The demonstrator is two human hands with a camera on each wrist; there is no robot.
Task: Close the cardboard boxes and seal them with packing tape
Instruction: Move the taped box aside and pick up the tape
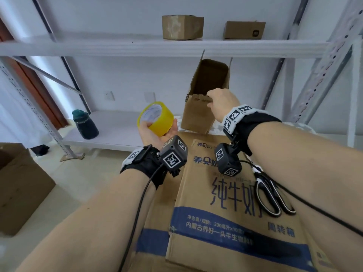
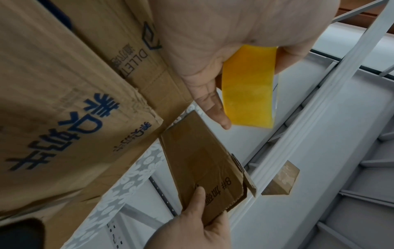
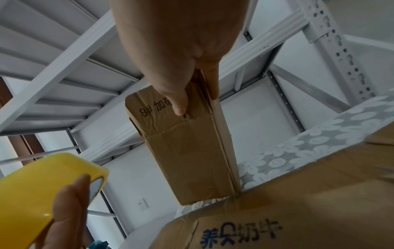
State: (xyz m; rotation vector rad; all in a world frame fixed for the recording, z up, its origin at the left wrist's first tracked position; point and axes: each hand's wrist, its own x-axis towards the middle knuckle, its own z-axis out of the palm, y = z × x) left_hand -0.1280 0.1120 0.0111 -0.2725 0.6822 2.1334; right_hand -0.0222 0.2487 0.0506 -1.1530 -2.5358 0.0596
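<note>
A small brown cardboard box (image 1: 198, 114) stands upright behind a large printed carton (image 1: 235, 213), its top flaps open. My right hand (image 1: 220, 103) pinches the near top flap of the small box (image 3: 192, 151), thumb outside and fingers (image 3: 213, 84) inside. My left hand (image 1: 155, 132) is raised, palm up, and holds a roll of yellow packing tape (image 1: 156, 118) to the left of the box. The left wrist view shows the tape (image 2: 249, 87) in my palm and the small box (image 2: 200, 160) below it.
Black-handled scissors (image 1: 273, 197) lie on the large carton's right side. A white metal shelf rack (image 1: 137, 46) carries two closed small boxes (image 1: 182, 27) up top and a dark bottle (image 1: 85, 124) lower left. Another big open box (image 1: 19, 189) stands on the floor at left.
</note>
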